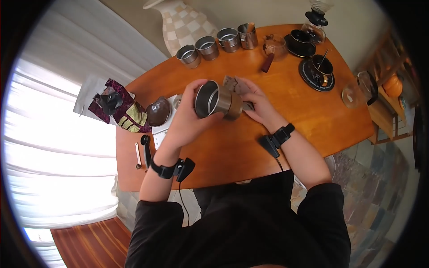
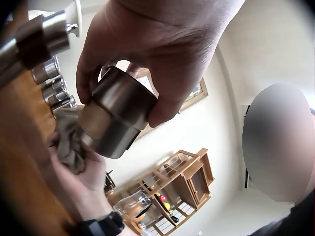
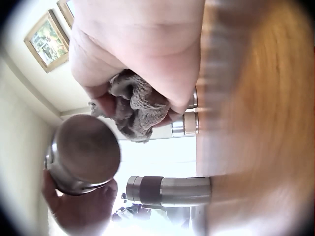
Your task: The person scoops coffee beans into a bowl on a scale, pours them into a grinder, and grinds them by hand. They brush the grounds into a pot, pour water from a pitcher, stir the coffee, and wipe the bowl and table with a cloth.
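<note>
My left hand (image 1: 183, 116) grips a steel cup (image 1: 214, 100) with a tan band, fingers and thumb around its side. The cup is lifted over the table and tilted, its mouth facing left in the head view. A bunched grey-brown cloth (image 3: 140, 105) is in my right hand (image 1: 261, 107), fingers curled around it. In the head view the cloth is just beyond the cup's base. The right wrist view shows the cup's round bottom, apart from the cloth. Part of the cloth is hidden by my right hand.
Several steel cups (image 1: 208, 48) line the wooden table's (image 1: 286, 107) back edge. A glass vessel with a dark red handle (image 1: 268, 62) and a black cup (image 1: 322, 64) stand right. A coffee bag (image 1: 134, 116), brown bowl (image 1: 158, 111) and scoop (image 1: 145, 142) are left. A steel cylinder (image 3: 187, 191) stands nearby.
</note>
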### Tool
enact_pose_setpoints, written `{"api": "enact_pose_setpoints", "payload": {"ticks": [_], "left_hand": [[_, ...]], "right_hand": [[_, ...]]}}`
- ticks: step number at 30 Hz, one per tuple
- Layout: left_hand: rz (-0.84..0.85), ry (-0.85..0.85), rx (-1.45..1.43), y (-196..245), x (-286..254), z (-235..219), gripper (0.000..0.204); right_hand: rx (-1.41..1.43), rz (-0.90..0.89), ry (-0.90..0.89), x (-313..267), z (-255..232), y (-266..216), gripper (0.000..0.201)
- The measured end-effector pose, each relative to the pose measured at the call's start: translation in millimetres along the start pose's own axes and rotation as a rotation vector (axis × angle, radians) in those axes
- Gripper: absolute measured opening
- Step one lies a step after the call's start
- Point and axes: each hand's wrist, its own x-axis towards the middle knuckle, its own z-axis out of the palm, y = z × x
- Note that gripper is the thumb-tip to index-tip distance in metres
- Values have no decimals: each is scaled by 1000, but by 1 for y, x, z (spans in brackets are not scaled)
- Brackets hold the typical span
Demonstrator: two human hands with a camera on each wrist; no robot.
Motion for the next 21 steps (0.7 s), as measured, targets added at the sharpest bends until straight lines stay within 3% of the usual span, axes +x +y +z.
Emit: {"api": "enact_pose_setpoints", "payload": {"ticks": [2, 4, 6, 8, 9, 11, 12, 14, 18, 21], "left_hand": [[-22, 68, 0, -16, 5, 1, 74], [-45, 131, 7, -27, 5, 2, 74], [159, 181, 528, -32, 2, 5, 76], [133, 186, 516, -22, 0, 11, 77], [104, 192, 497, -19, -2, 13, 78], [64, 171, 499, -21, -1, 15, 79], [35, 154, 502, -22, 0, 15, 80], [28, 146, 497, -24, 0, 15, 81], [34, 44, 336, -33, -3, 13, 81], [44, -24, 328, -25, -7, 17, 83]], "right_hand": [[320, 104, -98, -3, 8, -8, 50], [236, 82, -105, -1, 10, -11, 50], [159, 49, -110, -2, 14, -16, 51], [-158, 5, -156, -7, 23, -29, 48], [-154, 8, -153, -9, 27, -31, 48], [-508, -131, -143, -13, 32, -31, 43], [-506, -128, -141, -13, 34, -30, 43], [-658, -294, -219, -12, 38, -28, 42], [-640, -219, -162, -9, 33, -28, 37], [-571, -66, -83, -9, 28, -28, 31]]}}
